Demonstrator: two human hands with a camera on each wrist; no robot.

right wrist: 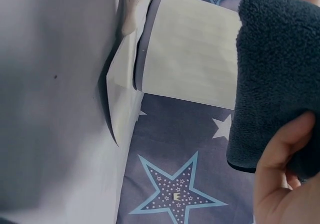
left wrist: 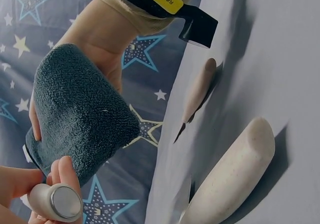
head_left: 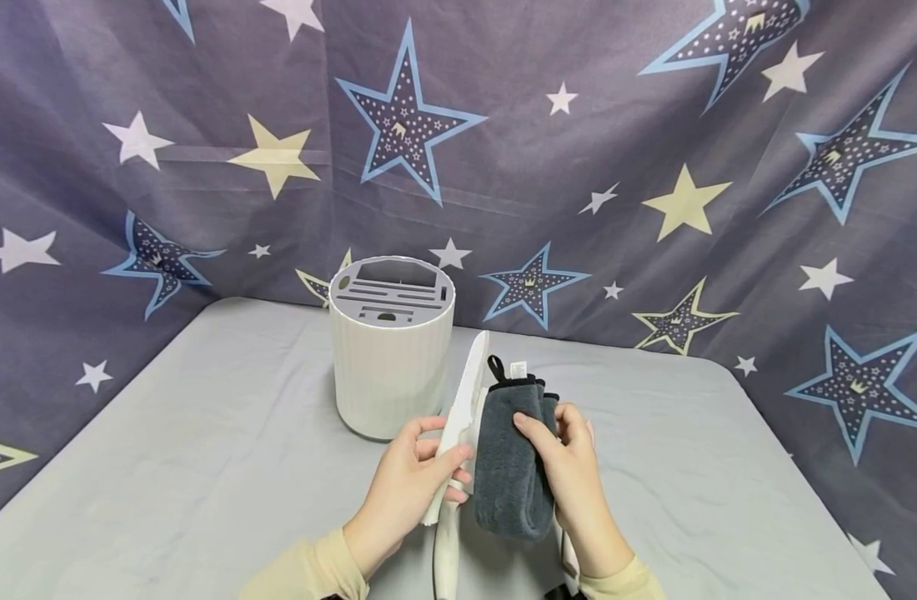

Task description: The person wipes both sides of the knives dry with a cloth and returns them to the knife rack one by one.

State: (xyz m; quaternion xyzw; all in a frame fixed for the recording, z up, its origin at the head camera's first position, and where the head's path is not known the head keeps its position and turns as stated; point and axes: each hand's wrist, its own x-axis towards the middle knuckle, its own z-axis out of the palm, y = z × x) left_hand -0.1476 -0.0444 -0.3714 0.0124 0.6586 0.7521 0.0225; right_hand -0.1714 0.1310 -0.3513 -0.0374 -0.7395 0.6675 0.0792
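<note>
Knives [head_left: 463, 406]: one held in left grip [head_left: 408, 479], two lying | cloth [head_left: 509, 475]: one in right grip [head_left: 577, 477]

Yellow label [left wrist: 167, 0] "R右手" on black mount [left wrist: 200, 27]

rough-piled cloth towel [head_left: 507, 471], smooth metal-like end cap [left wrist: 66, 202], matt plastic-looking holder [head_left: 387, 379]
</note>
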